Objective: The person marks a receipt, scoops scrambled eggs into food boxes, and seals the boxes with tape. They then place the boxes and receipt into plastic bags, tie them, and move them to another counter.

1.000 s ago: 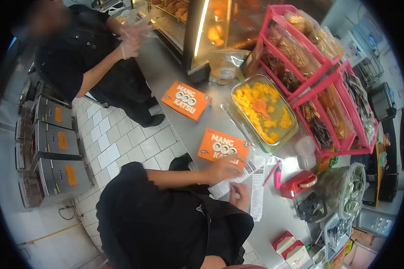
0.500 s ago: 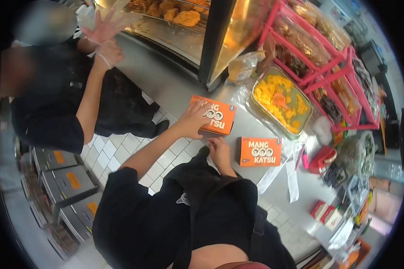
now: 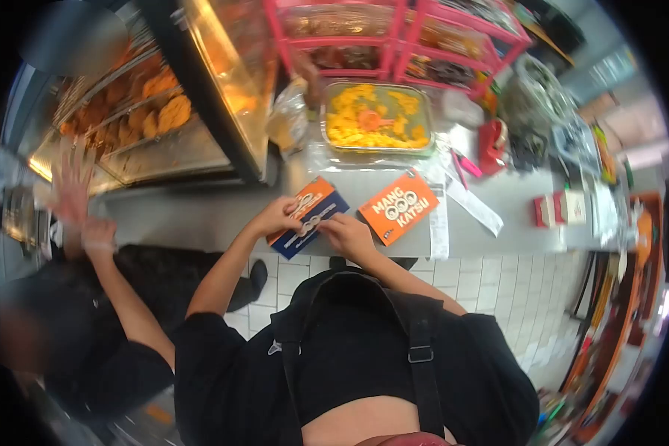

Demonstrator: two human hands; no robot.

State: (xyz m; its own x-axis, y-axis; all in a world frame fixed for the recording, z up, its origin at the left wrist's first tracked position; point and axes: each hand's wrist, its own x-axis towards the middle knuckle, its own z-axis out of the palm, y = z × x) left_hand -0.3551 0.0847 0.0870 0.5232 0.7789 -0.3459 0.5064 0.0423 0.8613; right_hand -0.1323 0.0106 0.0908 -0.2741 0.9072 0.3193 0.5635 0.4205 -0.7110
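Note:
An orange and navy takeout box (image 3: 316,193) is at the counter's front edge, tilted so that its navy side shows. My left hand (image 3: 275,217) grips its left part, thumb and fingers closed at the edge between the orange top and the navy side. The bent fingers of my right hand (image 3: 347,236) pinch at the navy side near its right end; the fingertips are partly hidden. Just right of it, a second orange takeout box (image 3: 400,207) lies with its printed lid up, touched by neither hand.
Behind the boxes is a metal tray of yellow food (image 3: 379,141) with an orange scoop. A glass warmer with fried pieces (image 3: 173,115) stands left. Pink racks (image 3: 334,44), paper strips (image 3: 474,208) and a pink marker (image 3: 467,164) are around. A co-worker's gloved hands (image 3: 74,186) are at left.
My view has turned right. The held box has tipped, bringing its navy side into view, and my right hand has come up from beside the box onto that side.

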